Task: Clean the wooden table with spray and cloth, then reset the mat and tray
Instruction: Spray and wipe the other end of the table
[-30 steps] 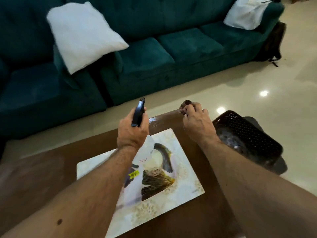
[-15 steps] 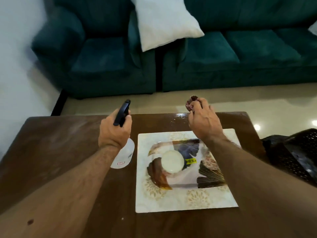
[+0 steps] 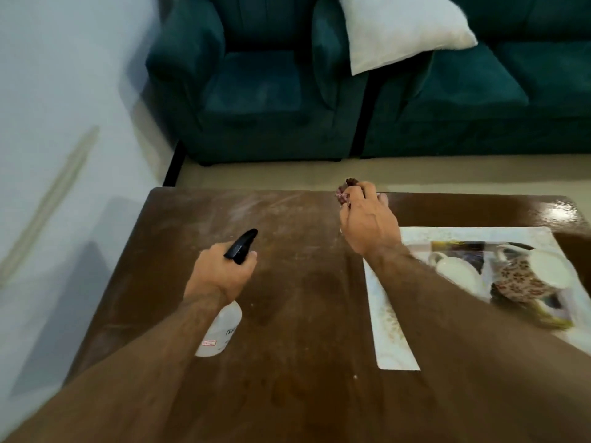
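your left hand (image 3: 220, 273) is wrapping tight around the neck of the spray bottle (image 3: 220, 330), fingers curled fully closed just under the black trigger head (image 3: 241, 246), which is pointing up and away from you toward the far side of the table. the bottle's clear body with its small red-and-white label is hanging below your fist, tilted, and it is looking lifted just above the wood rather than resting on it, though the blur is making that hard to call.

your right hand (image 3: 367, 222) is closing into a loose fist around a bunched-up cloth (image 3: 347, 187); only a small dark, reddish wad is poking out past your fingertips at the far end, and the rest is hiding inside your palm. the hand is hovering over the far middle of the wooden table (image 3: 297, 314), not pressing down on it.

the table top is showing pale, dusty streaks on its left and far portions, while the far right corner is shining wet and glossy. the mat (image 3: 393, 330), white with a printed picture, is lying flat on the right half of the table, and your right forearm is crossing over its near left corner. white cups (image 3: 454, 270) and a patterned piece are showing in the mat's middle, too blurred to tell whether they are printed or real.

beyond the table a teal sofa (image 3: 256, 91) is standing against the wall, with a white cushion (image 3: 399, 30) leaning on it.
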